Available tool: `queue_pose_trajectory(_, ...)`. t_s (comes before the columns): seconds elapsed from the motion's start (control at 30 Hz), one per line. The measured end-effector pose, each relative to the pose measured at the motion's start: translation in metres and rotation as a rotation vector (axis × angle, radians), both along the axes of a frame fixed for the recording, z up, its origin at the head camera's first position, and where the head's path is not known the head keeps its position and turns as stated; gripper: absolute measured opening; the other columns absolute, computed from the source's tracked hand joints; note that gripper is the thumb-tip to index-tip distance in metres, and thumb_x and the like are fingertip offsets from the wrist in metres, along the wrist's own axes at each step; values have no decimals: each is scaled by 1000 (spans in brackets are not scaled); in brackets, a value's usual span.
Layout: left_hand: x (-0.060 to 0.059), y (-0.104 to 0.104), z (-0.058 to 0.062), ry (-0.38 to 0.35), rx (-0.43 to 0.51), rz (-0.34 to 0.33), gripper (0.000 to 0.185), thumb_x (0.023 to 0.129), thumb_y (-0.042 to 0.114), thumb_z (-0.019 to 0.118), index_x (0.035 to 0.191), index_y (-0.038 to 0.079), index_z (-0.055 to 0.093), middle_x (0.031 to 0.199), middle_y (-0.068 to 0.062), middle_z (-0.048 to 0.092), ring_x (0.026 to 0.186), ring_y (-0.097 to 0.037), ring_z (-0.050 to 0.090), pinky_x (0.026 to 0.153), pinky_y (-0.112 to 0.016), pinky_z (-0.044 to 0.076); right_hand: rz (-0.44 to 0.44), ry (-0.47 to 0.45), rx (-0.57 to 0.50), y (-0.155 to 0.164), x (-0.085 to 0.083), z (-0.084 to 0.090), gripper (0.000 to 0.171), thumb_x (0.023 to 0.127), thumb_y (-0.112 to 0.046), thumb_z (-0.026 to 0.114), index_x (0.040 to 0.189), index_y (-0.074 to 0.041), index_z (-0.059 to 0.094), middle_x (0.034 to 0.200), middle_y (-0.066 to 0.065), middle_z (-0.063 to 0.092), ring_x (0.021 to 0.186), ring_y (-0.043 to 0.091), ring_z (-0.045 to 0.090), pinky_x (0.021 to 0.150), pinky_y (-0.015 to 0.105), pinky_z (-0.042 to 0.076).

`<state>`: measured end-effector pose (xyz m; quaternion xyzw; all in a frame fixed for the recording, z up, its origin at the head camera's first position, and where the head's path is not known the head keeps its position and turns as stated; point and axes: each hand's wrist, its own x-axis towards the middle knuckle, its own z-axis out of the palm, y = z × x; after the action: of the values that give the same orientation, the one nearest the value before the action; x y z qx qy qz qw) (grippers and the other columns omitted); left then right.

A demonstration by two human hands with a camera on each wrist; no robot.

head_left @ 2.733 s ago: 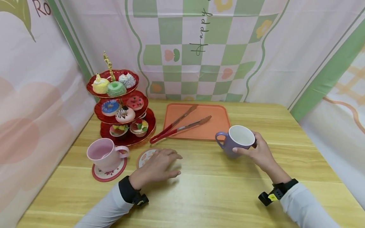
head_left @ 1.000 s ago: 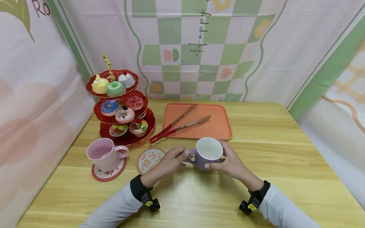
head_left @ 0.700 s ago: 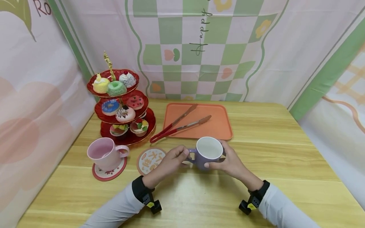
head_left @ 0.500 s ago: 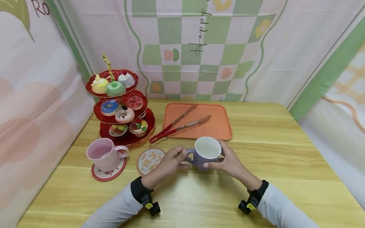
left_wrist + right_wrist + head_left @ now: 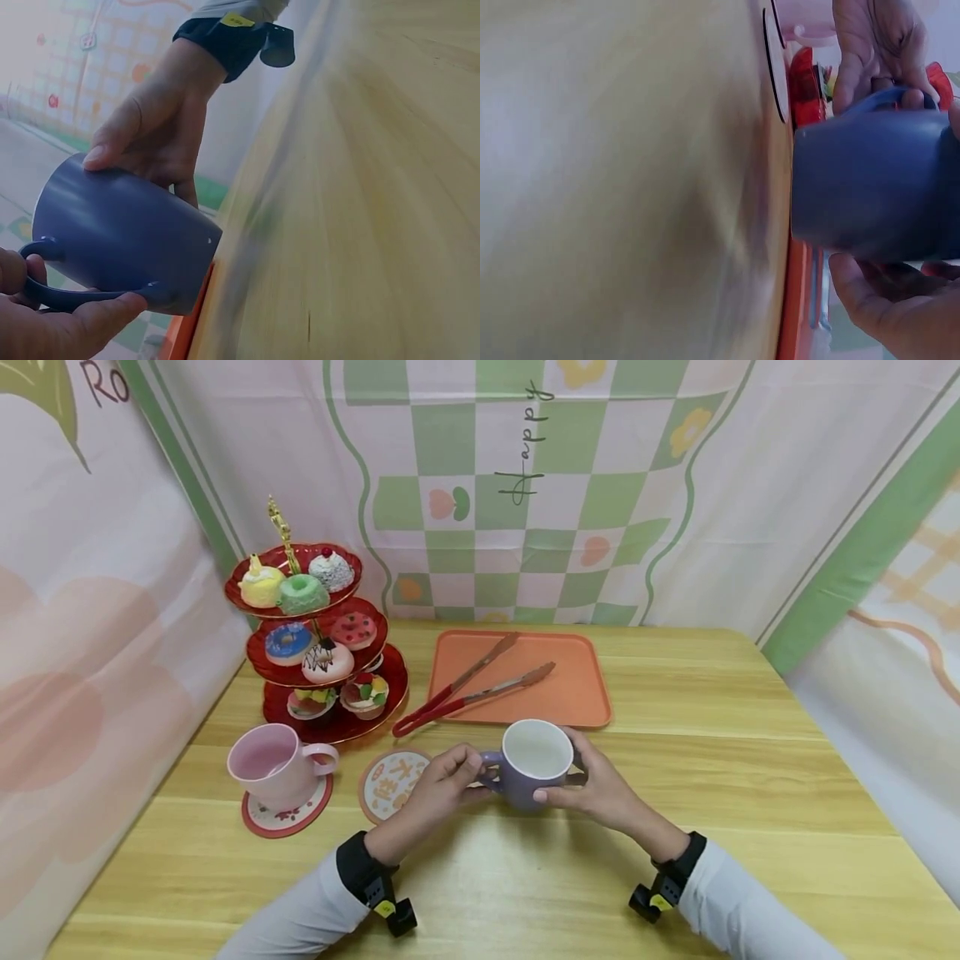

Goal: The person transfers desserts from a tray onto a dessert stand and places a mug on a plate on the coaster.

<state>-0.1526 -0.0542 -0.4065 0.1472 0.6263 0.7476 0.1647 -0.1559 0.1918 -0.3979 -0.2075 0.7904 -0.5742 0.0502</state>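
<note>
A purple mug [image 5: 528,789] with a white inside is upright between my two hands, in front of the tray. My left hand [image 5: 438,789] pinches its handle [image 5: 881,97] between thumb and fingers. From the other side my right hand [image 5: 603,789] grips the mug's body, its thumb on the near wall and its fingers partly hidden behind. Whether the mug's base touches the table cannot be told. Just left of the mug, partly under my left forearm in the head view, lies a round coaster [image 5: 388,781] with orange print.
A pink mug [image 5: 273,777] stands on a red-rimmed coaster [image 5: 281,827] at the left. Behind it is a red three-tier stand [image 5: 390,689] with toy cakes and donuts. Red-handled tongs [image 5: 427,717] lie across an orange tray [image 5: 577,685] at the back.
My right hand has brought the purple mug leftward from beside the tray's corner. My left hand has left the printed coaster and taken the handle. Lately both drift slightly left.
</note>
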Motion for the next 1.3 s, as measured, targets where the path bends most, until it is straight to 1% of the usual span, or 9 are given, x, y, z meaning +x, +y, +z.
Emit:
queue_pose_trajectory(0.07, 1, -4, 0, 1, 20, 2, 40, 98, 28, 42, 94, -12, 39, 109, -24, 50, 109, -35, 51, 89, -45, 43, -3, 26, 53, 4, -1, 0, 82, 74, -10, 79, 140, -3, 29, 129, 19, 45, 114, 37, 47, 84, 47, 45)
queue_pose_trajectory(0.2, 1, -16, -1, -18, 62, 24, 36, 100, 24, 41, 94, -12, 40, 107, -22, 48, 107, -35, 51, 91, -52, 38, -41, 104, 186, 16, -2, -1, 88, 75, -18, 80, 142, -5, 25, 131, 23, 45, 118, 38, 44, 87, 53, 41)
queue_pose_trajectory(0.33, 0, -27, -1, -56, 87, 50, 31, 101, 18, 40, 94, -11, 41, 105, -21, 48, 105, -34, 51, 91, -57, 35, -80, 183, 329, 28, -1, -2, 84, 76, -24, 78, 140, 0, 29, 131, 25, 44, 120, 40, 42, 89, 56, 37)
queue_pose_trajectory(0.53, 0, -44, 1, -120, 5, 158, 28, 101, 15, 38, 97, -12, 46, 109, -20, 52, 106, -32, 51, 91, -51, 39, -74, 362, 620, 44, -1, 0, 70, 80, -27, 74, 132, 6, 41, 130, 26, 44, 119, 43, 39, 93, 58, 32)
queue_pose_trajectory(0.67, 1, -53, 3, -150, -63, 214, 29, 101, 19, 41, 103, -8, 50, 109, -20, 55, 104, -31, 55, 90, -48, 41, -55, 427, 733, 52, -3, 0, 69, 77, -26, 76, 130, 6, 45, 128, 28, 46, 117, 45, 41, 93, 59, 31)
queue_pose_trajectory(0.77, 1, -60, 3, -182, -46, 246, 26, 100, 19, 41, 102, -6, 50, 108, -20, 55, 101, -31, 55, 90, -49, 41, -45, 433, 790, 57, -3, -1, 69, 75, -29, 77, 128, 5, 47, 127, 30, 45, 116, 47, 42, 91, 61, 32)
queue_pose_trajectory(1.0, 1, -72, 3, -230, 61, 339, 19, 100, 13, 39, 89, 1, 49, 100, -16, 54, 99, -29, 53, 90, -46, 42, -19, 414, 865, 62, 0, -3, 67, 73, -30, 78, 124, 6, 53, 126, 33, 45, 115, 49, 41, 87, 64, 33)
queue_pose_trajectory(1.17, 2, -82, 3, -224, 78, 403, 23, 100, 11, 36, 84, 4, 50, 94, -13, 54, 94, -25, 56, 83, -39, 47, -17, 382, 883, 64, 2, -5, 67, 73, -30, 78, 124, 6, 53, 126, 34, 44, 116, 50, 40, 87, 64, 33)
queue_pose_trajectory(1.3, 4, -90, 4, -235, 86, 440, 23, 100, 10, 34, 83, 2, 48, 93, -12, 53, 91, -24, 57, 80, -38, 49, -20, 369, 880, 65, 3, -6, 66, 74, -29, 78, 124, 6, 53, 127, 34, 43, 115, 50, 40, 87, 64, 33)
